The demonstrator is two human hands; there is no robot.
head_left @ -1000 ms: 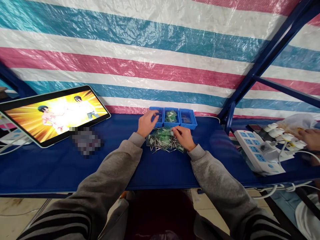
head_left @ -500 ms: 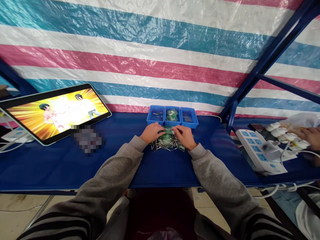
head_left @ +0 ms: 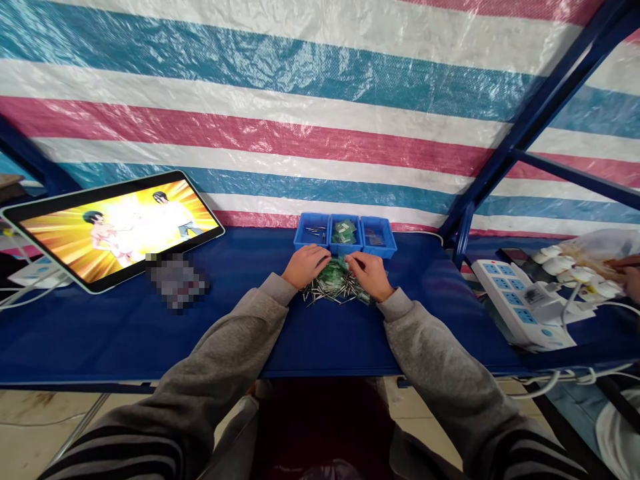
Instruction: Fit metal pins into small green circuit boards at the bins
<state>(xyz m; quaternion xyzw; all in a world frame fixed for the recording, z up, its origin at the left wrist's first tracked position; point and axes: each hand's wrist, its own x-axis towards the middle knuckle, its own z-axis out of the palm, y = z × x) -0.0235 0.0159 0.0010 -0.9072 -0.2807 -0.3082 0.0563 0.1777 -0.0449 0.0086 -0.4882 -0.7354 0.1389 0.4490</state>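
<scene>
A heap of small green circuit boards and thin silver metal pins (head_left: 334, 285) sits mid-table on the blue cloth-covered table (head_left: 320, 333), just in front of three small blue plastic bins (head_left: 345, 235). Left hand (head_left: 305, 265) is down on the heap's left edge, fingers curled over the parts; whether its grip has closed on anything, I cannot tell. Right hand (head_left: 367, 275) rests on the right edge, fingertips pinched in among the green pieces, grip narrow. Off left, a white-framed tablet (head_left: 113, 228) plays a cartoon. Far right, a white power strip (head_left: 520, 303) and another person's hand (head_left: 631, 277).
</scene>
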